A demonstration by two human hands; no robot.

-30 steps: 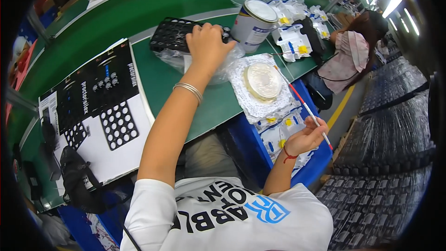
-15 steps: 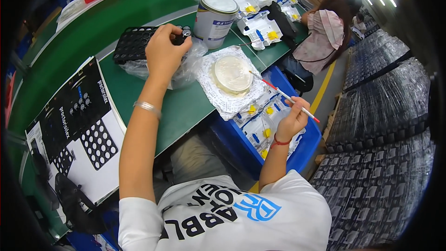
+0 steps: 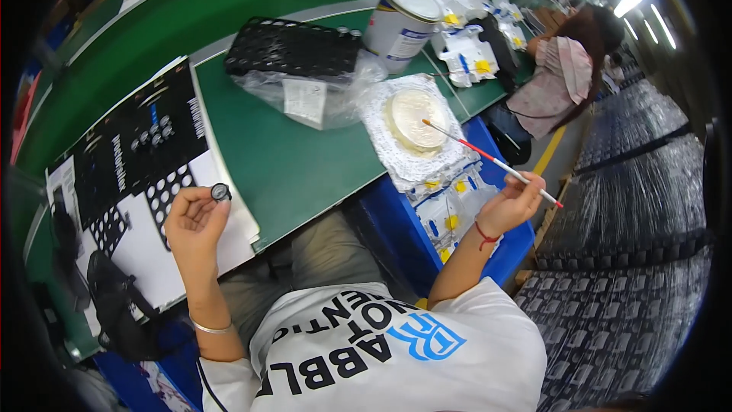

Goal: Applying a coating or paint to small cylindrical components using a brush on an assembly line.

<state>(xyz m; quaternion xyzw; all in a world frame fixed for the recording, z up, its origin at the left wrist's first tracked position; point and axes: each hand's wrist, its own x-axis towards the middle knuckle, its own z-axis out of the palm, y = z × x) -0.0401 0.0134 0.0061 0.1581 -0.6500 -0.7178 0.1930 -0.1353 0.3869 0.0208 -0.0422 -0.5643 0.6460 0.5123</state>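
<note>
Between the thumb and fingers of my left hand (image 3: 197, 225) is a small round black knob (image 3: 220, 191) with a pale centre, held above the printed sheets. My right hand (image 3: 518, 200) is closed round a thin paintbrush (image 3: 499, 163) with a white and red handle. The brush tip lies over a round shallow dish (image 3: 415, 120) of whitish, creamy stuff, which sits on a crumpled white patterned cloth or paper (image 3: 381, 131). Farther back, a black tray with round holes (image 3: 290, 47) rests on clear plastic wrapping (image 3: 347, 90).
A lidded metal can (image 3: 398, 34) stands behind the dish. White plastic housings (image 3: 467, 56) with yellow parts lie at the back right; more fill a blue bin (image 3: 499, 248) by the table edge. Printed black-and-white sheets (image 3: 229, 235) lie left. A person in pink (image 3: 555, 80) sits beyond.
My left hand has come away from the black tray toward me and left, carrying the knob over the sheets. The brush tip has moved from the dish's edge to over its middle.
</note>
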